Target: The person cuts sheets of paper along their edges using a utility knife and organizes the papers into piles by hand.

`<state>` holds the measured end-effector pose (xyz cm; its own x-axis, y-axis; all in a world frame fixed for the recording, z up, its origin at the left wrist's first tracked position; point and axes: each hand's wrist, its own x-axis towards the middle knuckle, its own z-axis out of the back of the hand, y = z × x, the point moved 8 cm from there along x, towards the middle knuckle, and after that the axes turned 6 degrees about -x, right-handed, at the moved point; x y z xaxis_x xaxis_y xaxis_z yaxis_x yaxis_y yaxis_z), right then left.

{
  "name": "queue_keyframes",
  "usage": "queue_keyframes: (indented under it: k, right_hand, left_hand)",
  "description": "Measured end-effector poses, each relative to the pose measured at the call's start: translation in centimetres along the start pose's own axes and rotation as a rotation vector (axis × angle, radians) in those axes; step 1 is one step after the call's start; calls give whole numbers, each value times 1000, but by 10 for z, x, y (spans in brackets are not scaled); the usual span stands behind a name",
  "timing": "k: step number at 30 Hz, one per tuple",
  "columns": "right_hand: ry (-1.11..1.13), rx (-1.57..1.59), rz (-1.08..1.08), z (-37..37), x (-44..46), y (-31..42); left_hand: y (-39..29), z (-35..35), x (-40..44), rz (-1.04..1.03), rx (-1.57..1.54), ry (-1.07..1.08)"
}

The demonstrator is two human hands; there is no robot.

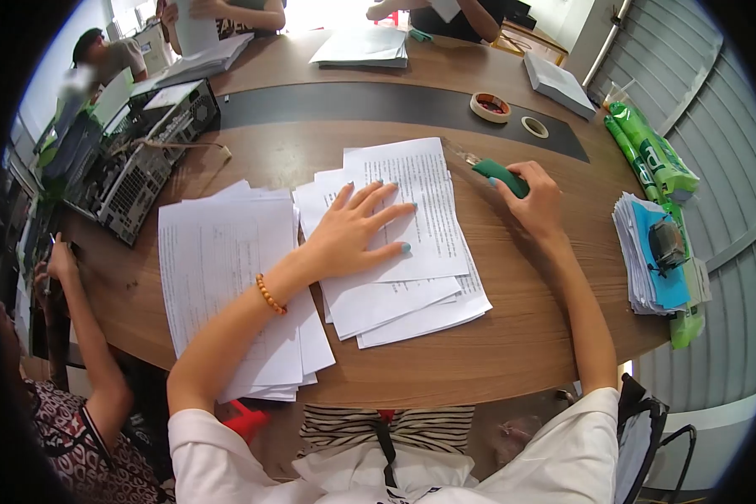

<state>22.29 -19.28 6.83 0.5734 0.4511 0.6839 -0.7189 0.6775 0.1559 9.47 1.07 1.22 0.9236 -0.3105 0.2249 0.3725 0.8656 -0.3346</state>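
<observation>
My left hand (353, 231) lies flat with fingers spread on a loose stack of printed sheets (424, 252), whose lower pages stick out unevenly. To its left is another uneven pile of printed paper (227, 260), partly under my left forearm. Right of the stack, my right hand (533, 197) is closed around a small green stapler (501, 178), resting at the table surface. The stapler's far end is blurred, and something clear and shiny (464, 157) shows beside it.
Tape rolls (490, 107) lie on the dark strip. An opened computer case (147, 164) stands left. Papers with a blue sheet (659, 252) and green packs (651, 151) line the right edge. Co-workers sit opposite; another person's hand (61, 256) is at left.
</observation>
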Motion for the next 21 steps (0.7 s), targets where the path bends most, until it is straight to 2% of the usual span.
queue_keyframes:
  k: [5,8,10,15,21]
  right_hand:
    - [54,23,19,26,-19,-8]
    - [65,55,-4,33,-29,-12]
    - [72,56,-6,33,-29,-15]
    - [122,91,-58,28,-30,-17]
    - [100,125,-18,31,-30,-13]
  left_hand:
    - [0,-3,0,20,28,34]
    - [6,-3,0,63,59,-34]
    - [8,-4,1,119,75,58]
    - [12,-3,1,109,30,60]
    - [17,-5,1,122,-33,47]
